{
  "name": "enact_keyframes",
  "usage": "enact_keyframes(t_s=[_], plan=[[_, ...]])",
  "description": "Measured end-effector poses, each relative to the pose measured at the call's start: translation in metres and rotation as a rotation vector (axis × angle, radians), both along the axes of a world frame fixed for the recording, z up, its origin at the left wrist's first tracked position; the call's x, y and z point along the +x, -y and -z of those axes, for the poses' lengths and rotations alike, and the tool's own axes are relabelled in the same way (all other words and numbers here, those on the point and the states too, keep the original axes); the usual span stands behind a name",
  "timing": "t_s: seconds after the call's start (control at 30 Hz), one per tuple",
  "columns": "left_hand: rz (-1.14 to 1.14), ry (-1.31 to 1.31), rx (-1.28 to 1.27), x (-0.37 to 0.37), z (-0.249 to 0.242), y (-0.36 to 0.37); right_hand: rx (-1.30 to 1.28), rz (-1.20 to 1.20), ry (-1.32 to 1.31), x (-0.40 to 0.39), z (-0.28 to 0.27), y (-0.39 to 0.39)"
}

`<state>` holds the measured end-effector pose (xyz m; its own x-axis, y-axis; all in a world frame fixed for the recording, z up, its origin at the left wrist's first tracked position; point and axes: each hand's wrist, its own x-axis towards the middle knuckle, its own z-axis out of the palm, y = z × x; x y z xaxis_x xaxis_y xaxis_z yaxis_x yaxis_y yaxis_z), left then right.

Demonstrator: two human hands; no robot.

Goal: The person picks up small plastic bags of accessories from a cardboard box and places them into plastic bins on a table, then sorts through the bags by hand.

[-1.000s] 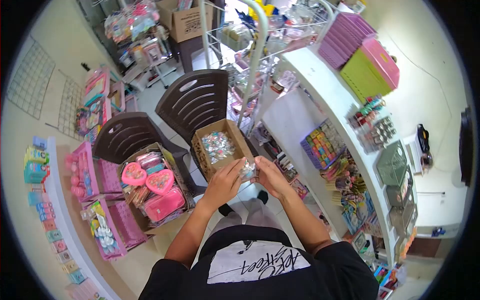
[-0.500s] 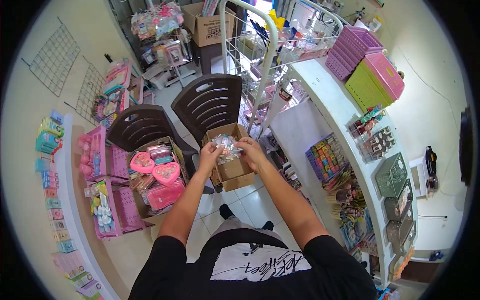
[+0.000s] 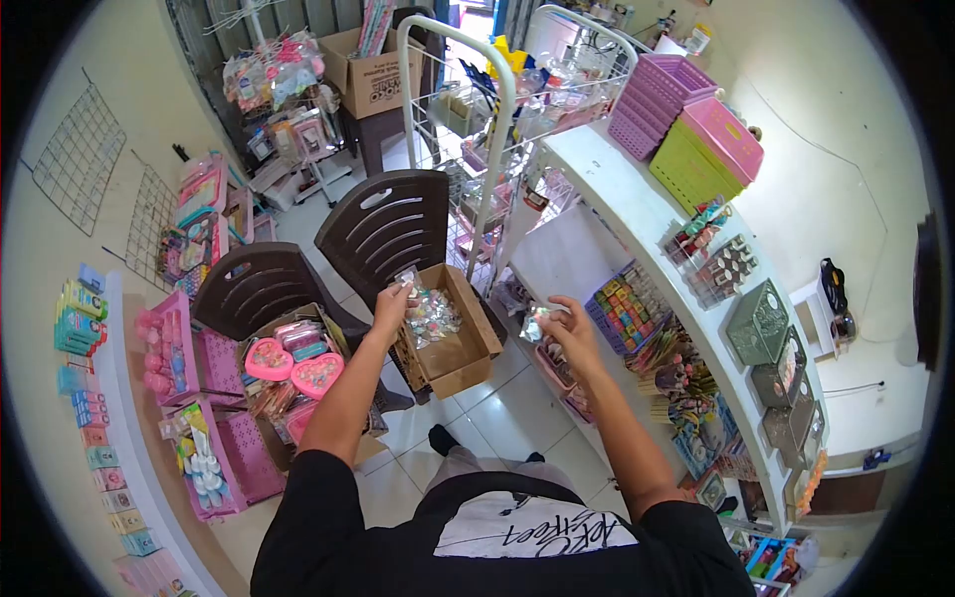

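White floor tiles (image 3: 477,413) lie below; at left, pink cases (image 3: 316,376) are partly hidden by the left forearm (image 3: 348,403); the left hand (image 3: 391,303) pinches a clear packet (image 3: 408,280), contents indistinct, by the rim of the open box (image 3: 463,377) holding more packets (image 3: 434,323); the right hand (image 3: 569,333), previously over that box, now pinches another packet (image 3: 535,320) right of it

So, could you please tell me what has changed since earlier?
The left hand and right hand, close together over the cardboard box half a second ago, have parted: the left to the box's left side, the right out past its right, each holding a small shiny packet. More packets still lie in the box; the pink heart-shaped cases stayed put.
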<state>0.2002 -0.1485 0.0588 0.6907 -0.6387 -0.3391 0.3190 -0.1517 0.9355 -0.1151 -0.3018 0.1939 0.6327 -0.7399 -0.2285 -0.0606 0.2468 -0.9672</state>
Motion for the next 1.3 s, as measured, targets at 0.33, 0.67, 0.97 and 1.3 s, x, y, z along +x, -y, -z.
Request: enact_keyframes(t_s=[0.33,0.67,0.97,1.3], plan=[[0.414,-0.159,-0.325,-0.188,-0.17,0.019,-0.136,-0.037,0.105,-0.136,-0.087,0.003],[0.735,-0.156,-0.442,-0.393,-0.216,0.071,-0.032,0.091,0.186,-0.328,-0.13,-0.015],[1.075,0.109,-0.547,-0.54,-0.245,0.114,-0.449,0.393,0.11,-0.5,-0.163,-0.037],[0.987,0.92,-0.829,-0.581,-0.277,0.15,-0.542,0.563,0.149,-0.53,-0.212,0.04]])
